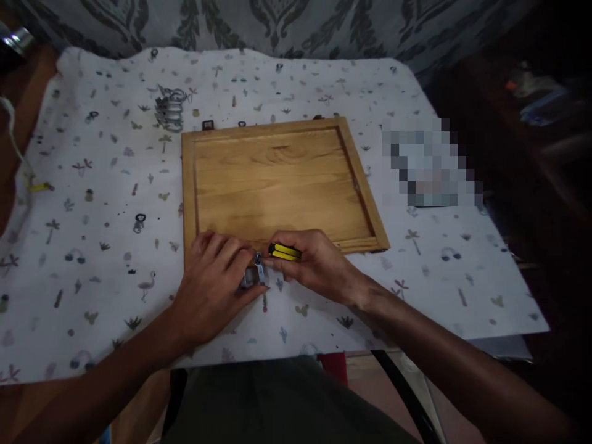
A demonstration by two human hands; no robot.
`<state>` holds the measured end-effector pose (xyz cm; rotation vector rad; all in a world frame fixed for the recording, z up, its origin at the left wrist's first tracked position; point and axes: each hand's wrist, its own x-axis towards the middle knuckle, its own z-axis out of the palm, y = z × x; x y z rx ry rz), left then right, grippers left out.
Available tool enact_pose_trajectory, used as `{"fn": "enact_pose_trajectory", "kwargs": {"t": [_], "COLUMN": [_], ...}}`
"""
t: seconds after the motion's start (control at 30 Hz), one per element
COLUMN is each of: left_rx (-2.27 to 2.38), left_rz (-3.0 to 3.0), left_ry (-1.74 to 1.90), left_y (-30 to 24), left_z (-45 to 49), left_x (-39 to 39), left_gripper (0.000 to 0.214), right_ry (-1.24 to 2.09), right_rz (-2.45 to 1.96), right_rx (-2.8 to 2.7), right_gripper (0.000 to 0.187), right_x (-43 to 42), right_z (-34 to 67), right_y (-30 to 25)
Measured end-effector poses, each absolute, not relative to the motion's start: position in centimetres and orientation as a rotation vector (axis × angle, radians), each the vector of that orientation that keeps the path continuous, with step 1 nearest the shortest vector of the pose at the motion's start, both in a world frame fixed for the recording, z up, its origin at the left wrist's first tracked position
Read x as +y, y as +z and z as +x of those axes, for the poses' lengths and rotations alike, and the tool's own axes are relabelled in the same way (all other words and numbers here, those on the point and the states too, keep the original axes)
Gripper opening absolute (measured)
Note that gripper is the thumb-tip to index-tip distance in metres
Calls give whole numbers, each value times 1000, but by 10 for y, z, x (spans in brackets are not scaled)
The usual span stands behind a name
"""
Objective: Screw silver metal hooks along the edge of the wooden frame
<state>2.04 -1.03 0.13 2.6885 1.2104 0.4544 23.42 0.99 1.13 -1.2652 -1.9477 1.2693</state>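
A framed wooden panel (272, 179) lies flat on the table. My left hand (215, 277) rests over its near edge, thumb and fingers closed round a small grey metal bracket (259, 274) at that edge. From the right, my right hand (314, 265) grips a screwdriver (285, 251) by its yellow-and-black handle, pointed left towards the bracket. Fingers hide most of the bracket, and I cannot make out the screwdriver's tip. Along the panel's far edge sit small dark metal fittings, one of them a square-looking fitting (208, 125) near the left corner.
A patterned white cloth (106, 246) covers the table. Several metal pieces (169, 110) lie in a cluster behind the panel's left corner. To the right is a pixelated flat object (428, 163). A white cord (16, 135) hangs at the left; patterned fabric (277, 28) stands behind.
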Motion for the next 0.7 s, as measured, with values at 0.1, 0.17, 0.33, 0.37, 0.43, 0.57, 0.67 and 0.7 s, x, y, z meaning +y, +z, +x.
{"fn": "enact_pose_trajectory", "kwargs": {"t": [0.1,0.17,0.33,0.37,0.43,0.57,0.67,0.7], "left_rx": [1227,1219,1215,1220,1226,1223,1222,1222], "left_rz": [2689,2697,2708,2710,2716,2702,2699,2703], "left_ry": [444,438,425,425,430,461,483,491], "left_y": [1,1,1,1,1,0,-1,-1], "left_z": [20,20,21,21,22,22,22,22], "left_x": [-11,-11,-11,-12,-12,-12,-11,-11], "left_gripper": [32,33,33,32,30,30,29,29], "right_ry": [1271,1246,1089,1052,992,925,932,931], "right_rz": [-1276,-1278,-1288,-1274,-1240,-1173,-1104,-1091], "right_rx": [-1958,-1976,-2066,-2093,-2137,-2176,-2185,-2189], "right_gripper": [33,31,22,19,16,13,16,17], "right_x": [10,10,8,8,7,6,5,4], "right_z": [233,231,230,230,230,231,233,234], "right_y": [9,7,3,2,1,0,-1,-2]}}
